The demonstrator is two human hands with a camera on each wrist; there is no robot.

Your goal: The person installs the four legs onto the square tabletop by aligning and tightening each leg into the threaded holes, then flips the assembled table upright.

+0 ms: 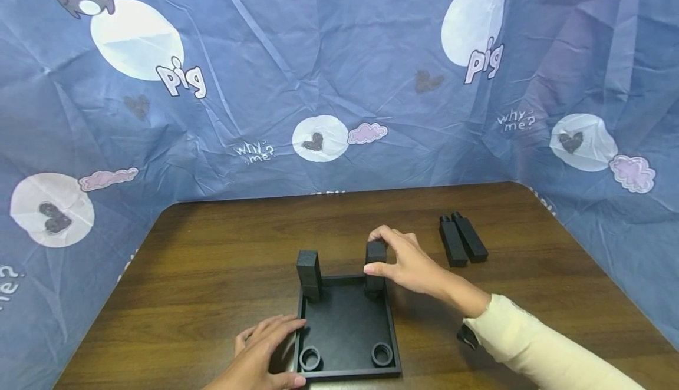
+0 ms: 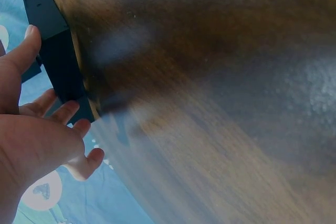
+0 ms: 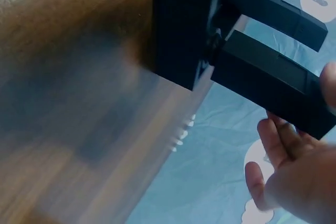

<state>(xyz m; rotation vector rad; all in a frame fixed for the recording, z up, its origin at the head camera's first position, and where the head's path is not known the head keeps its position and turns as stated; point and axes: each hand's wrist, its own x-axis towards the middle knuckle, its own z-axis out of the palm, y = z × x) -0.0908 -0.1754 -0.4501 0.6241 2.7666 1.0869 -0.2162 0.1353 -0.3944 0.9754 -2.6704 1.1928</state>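
Note:
A black square tabletop (image 1: 347,325) with a raised rim lies underside up on the table. Round sockets (image 1: 382,354) occupy its two near corners. At its far right corner stands a black table leg (image 1: 375,251), which my right hand (image 1: 411,263) grips near the top between thumb and fingers. The right wrist view shows this leg (image 3: 262,77) slightly apart from the tabletop at its base, with a dark joint between. Another leg (image 1: 309,272) stands in the far left corner. My left hand (image 1: 262,349) rests spread along the tabletop's left rim, thumb by the near corner.
Two loose black legs (image 1: 460,240) with narrow ends lie side by side on the wooden table (image 1: 228,248) at the far right. A small black object (image 1: 468,337) is partly covered by my right sleeve. A blue printed cloth (image 1: 318,83) hangs behind the table.

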